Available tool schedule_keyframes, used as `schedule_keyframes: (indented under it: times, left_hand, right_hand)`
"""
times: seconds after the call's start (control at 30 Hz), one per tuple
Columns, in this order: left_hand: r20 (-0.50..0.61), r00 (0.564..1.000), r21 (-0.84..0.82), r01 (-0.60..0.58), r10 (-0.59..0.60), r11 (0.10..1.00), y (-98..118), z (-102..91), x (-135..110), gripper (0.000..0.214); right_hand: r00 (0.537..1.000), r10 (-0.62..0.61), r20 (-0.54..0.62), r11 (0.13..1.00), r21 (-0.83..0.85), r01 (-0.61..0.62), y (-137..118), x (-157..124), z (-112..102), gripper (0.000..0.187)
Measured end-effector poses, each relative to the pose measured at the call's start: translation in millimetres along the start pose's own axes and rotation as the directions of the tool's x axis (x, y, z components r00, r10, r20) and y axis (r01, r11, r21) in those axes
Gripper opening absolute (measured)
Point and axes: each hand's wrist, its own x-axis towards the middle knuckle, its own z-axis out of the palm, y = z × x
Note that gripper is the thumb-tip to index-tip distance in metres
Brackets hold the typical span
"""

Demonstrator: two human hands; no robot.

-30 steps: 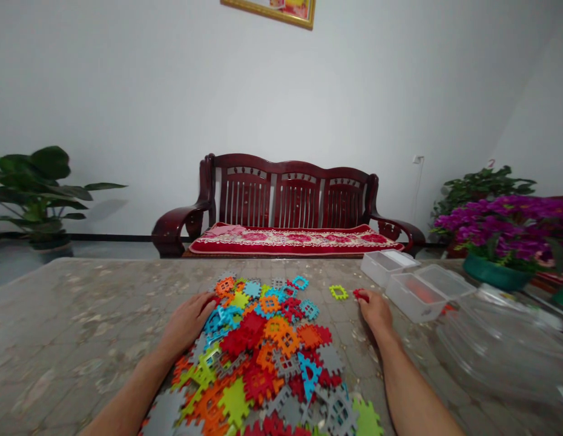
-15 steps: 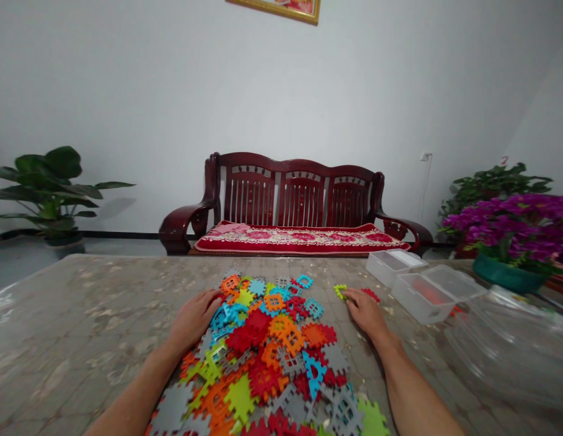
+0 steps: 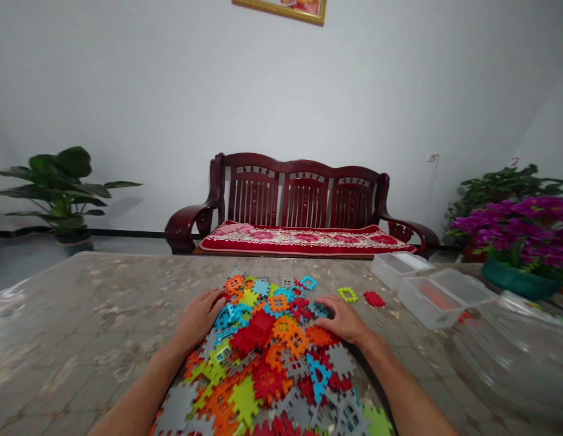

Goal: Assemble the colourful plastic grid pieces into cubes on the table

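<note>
A heap of notched plastic building tiles (image 3: 258, 330) in red, orange, blue, green and grey covers the middle of the table. My left hand (image 3: 200, 316) lies against the heap's left edge, its fingers stretched onto the tiles and gripping nothing I can see. On the right side, my right hand (image 3: 342, 320) is open, thumb and fingers apart, around a teal tile (image 3: 318, 309) at the heap's edge. Beyond that hand, a lime-green frame tile (image 3: 347, 295) and a red tile (image 3: 374, 299) lie apart from the heap.
Clear plastic boxes (image 3: 427, 309) stand at the right, one with red pieces inside. Near them are a transparent lid-like container (image 3: 517, 357) and a green pot of purple flowers (image 3: 520, 275). A wooden bench (image 3: 304, 194) stands behind the table (image 3: 104, 315).
My right hand has let go of the lime-green frame tile and moved left to the heap's edge. The green tile stays on the table. My left hand stays at the heap's left edge.
</note>
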Motion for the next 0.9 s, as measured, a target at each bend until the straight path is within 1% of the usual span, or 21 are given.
schedule_keyframes:
  times: [0.1, 0.17, 0.2, 0.23, 0.3, 0.37, 0.4, 0.43, 0.5, 0.57, 0.63, 0.7, 0.77, 0.83, 0.9]
  left_hand:
    - [0.002, 1.000, 0.007, 0.000, 0.000, 1.000, 0, -0.7, 0, 0.049]
    - [0.009, 1.000, 0.018, 0.003, -0.003, 1.000, 0, -0.9, 0, 0.049]
    - [0.012, 1.000, 0.022, 0.002, -0.003, 1.000, 0, -0.8, 0, 0.049]
    - [0.013, 1.000, 0.022, 0.000, 0.000, 1.000, 0, -0.7, 0, 0.049]
    - [0.011, 1.000, 0.018, -0.008, 0.008, 1.000, 0, -0.5, 0, 0.049]
    - [0.008, 1.000, 0.016, -0.011, 0.011, 1.000, 1, -0.7, -1, 0.050]
    - [0.009, 1.000, 0.018, -0.010, 0.010, 1.000, 1, -1.1, -1, 0.050]
    - [0.012, 1.000, 0.022, -0.008, 0.008, 1.000, 2, -1.5, -1, 0.050]
    - [0.023, 1.000, 0.030, -0.005, 0.004, 1.000, 3, -2.7, 0, 0.050]
    - [0.033, 0.999, 0.038, -0.004, 0.003, 0.999, 4, -3.7, 0, 0.051]
    - [0.036, 0.999, 0.045, 0.000, -0.001, 0.999, 4, -4.1, 0, 0.052]
    - [0.037, 0.999, 0.048, 0.002, -0.003, 0.999, 4, -3.7, 0, 0.052]
    - [0.039, 0.999, 0.047, 0.000, -0.002, 0.999, 3, -2.6, 0, 0.053]
    - [0.037, 0.999, 0.042, -0.004, 0.002, 0.999, 1, -1.1, 0, 0.053]
    - [0.029, 1.000, 0.039, -0.004, 0.003, 0.999, -1, 0.4, 0, 0.053]
  right_hand:
    - [1.000, 0.014, -0.006, 0.999, -0.042, -0.014, 0, 0, -1, 0.039]
    - [0.999, 0.024, -0.036, 1.000, -0.017, -0.024, 3, 2, -1, 0.033]
    - [0.998, 0.040, -0.058, 0.999, 0.009, -0.039, 6, 3, -1, 0.034]
    - [0.994, 0.073, -0.083, 0.997, 0.041, -0.070, 9, 4, 0, 0.037]
    - [0.975, 0.180, -0.128, 0.979, 0.122, -0.165, 18, 7, 1, 0.042]
    - [0.941, 0.283, -0.184, 0.949, 0.196, -0.247, 28, 8, 1, 0.045]
    - [0.925, 0.306, -0.227, 0.943, 0.206, -0.261, 32, 9, 1, 0.046]
    - [0.909, 0.305, -0.283, 0.947, 0.188, -0.259, 37, 9, 0, 0.045]
    - [0.886, 0.239, -0.398, 0.971, 0.070, -0.231, 42, 7, -2, 0.041]
    - [0.885, 0.152, -0.441, 0.974, -0.087, -0.211, 42, 3, -6, 0.037]
    - [0.911, 0.096, -0.400, 0.959, -0.209, -0.193, 35, -2, -9, 0.034]
    - [0.945, 0.078, -0.316, 0.936, -0.302, -0.178, 25, -7, -12, 0.028]
    - [0.967, 0.090, -0.239, 0.909, -0.378, -0.177, 13, -9, -14, 0.023]
    - [0.974, 0.122, -0.189, 0.876, -0.440, -0.195, 5, -10, -16, 0.025]
    - [0.978, 0.146, -0.152, 0.853, -0.481, -0.202, 2, -9, -16, 0.027]
